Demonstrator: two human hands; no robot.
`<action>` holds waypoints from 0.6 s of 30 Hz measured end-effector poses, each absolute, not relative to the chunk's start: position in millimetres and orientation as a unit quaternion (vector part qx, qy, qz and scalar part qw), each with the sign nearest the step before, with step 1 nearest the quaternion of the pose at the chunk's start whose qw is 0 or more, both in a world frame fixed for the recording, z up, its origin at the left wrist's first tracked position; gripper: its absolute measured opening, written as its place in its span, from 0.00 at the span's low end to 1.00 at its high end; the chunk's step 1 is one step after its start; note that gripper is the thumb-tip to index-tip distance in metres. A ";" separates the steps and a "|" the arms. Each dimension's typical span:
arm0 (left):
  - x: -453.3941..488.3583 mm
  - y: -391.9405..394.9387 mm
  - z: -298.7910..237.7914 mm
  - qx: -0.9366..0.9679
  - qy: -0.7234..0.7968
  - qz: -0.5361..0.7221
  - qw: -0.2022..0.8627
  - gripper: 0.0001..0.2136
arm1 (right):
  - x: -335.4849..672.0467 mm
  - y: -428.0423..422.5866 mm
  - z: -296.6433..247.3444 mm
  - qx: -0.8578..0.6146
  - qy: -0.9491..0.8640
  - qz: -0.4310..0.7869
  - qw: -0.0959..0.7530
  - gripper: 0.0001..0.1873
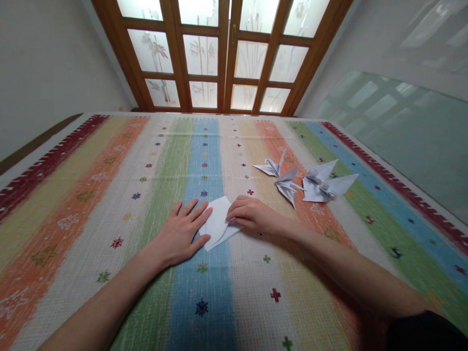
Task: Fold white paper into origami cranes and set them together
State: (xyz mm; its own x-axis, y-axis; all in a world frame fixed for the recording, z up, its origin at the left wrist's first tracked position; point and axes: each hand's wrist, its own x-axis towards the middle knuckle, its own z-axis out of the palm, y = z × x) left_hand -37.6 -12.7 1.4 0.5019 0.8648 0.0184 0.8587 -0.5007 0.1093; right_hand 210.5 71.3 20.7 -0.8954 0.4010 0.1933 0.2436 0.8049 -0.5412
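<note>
A flat-folded white paper sheet [218, 216] is located on the multicoloured striped cloth-covered surface [203, 292], partly over its blue stripe. Its left side is pressed down by the left hand [184, 229], grip open, fingers spread. Its right edge is pinched in the closed grip of the right hand [255, 215]. White folded-paper birds [315, 187] are grouped farther off, beyond the right hand
</note>
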 end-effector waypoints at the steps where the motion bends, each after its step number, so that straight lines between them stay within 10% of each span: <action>1: -37.0 -12.8 1.4 0.865 0.499 0.033 0.043 0.28 | 207.3 73.0 20.6 -0.182 -0.938 0.262 0.139 0.10; 18: -32.5 -15.9 0.2 0.861 0.506 0.041 0.034 0.28 | 177.1 63.8 21.3 -0.329 -0.934 0.100 0.096 0.11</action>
